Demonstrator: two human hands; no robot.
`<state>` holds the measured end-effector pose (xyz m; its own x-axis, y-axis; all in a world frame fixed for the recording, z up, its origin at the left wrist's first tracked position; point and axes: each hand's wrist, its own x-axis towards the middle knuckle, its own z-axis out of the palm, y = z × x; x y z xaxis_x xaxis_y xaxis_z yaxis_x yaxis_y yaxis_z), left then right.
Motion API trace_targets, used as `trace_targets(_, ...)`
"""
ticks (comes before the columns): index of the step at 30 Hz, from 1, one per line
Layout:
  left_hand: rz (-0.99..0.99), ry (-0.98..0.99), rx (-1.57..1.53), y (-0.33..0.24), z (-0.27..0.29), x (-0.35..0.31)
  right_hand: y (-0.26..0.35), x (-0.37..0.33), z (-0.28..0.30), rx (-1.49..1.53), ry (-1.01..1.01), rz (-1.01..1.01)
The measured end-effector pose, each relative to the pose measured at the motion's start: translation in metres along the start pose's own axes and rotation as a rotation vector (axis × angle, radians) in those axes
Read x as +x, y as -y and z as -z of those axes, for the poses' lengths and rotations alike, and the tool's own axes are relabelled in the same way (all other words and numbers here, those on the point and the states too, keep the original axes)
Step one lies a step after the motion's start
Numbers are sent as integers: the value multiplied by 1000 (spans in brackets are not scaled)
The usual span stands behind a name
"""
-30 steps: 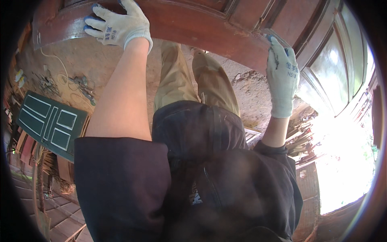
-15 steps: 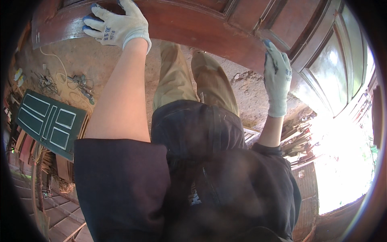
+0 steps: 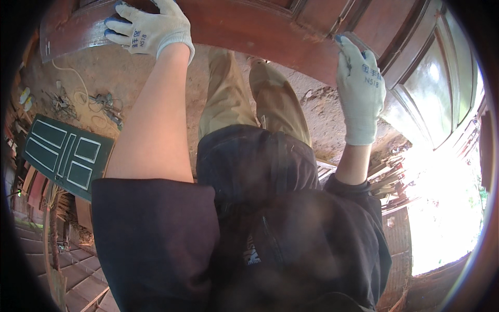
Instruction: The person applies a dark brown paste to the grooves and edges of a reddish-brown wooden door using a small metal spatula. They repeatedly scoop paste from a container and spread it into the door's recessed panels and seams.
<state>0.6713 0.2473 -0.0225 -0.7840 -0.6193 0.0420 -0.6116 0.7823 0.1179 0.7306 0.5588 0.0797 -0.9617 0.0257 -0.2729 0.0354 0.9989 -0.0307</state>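
A reddish-brown varnished wooden door (image 3: 249, 31) with raised panels spans the top of the head view. My left hand (image 3: 150, 28), in a white knit glove with blue fingertips, lies on its smooth border at the upper left, fingers spread. At the right, my right hand (image 3: 361, 86) wears a matching glove. Its fingertips are at the door's surface, close to a seam between panels. Two of its blue tips show apart, with nothing visible between them; the other fingers are partly hidden.
On the dirt floor at left lie a pale hose (image 3: 78, 86) and some tools (image 3: 106, 106). Below them leans a dark green panelled door (image 3: 67, 151) with white outlines. Wood scraps (image 3: 390, 179) are piled at right, beside a bright opening (image 3: 442, 208).
My right hand has turned so that the back of its glove shows, and it has shifted slightly. The left hand stays on the door almost unmoved.
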Motion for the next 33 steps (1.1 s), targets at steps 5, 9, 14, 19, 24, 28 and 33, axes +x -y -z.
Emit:
trace_targets(5, -8, 0, -38, -1, 3, -1, -11, 10, 12, -66, 90, 102)
trace_targets(9, 0, -1, -32, 1, -1, 0, -27, 25, 24, 64, 216, 74)
trace_targets(14, 13, 5, -41, -3, -4, -1, -37, 21, 28, 724, 422, -400)
trace_targets(19, 3, -3, -19, 3, -3, -1, -8, 7, 15, 812, 265, -460)
trace_targets(24, 4, 2, -77, 0, 1, -1, -1, -3, -5, 492, 0, -120)
trace_targets(28, 6, 5, -47, 3, -1, 0, 12, -19, -17, 359, -32, -176)
trace_targets(33, -19, -1, -27, 5, -1, 0, 4, -25, -39, 219, -118, -104)
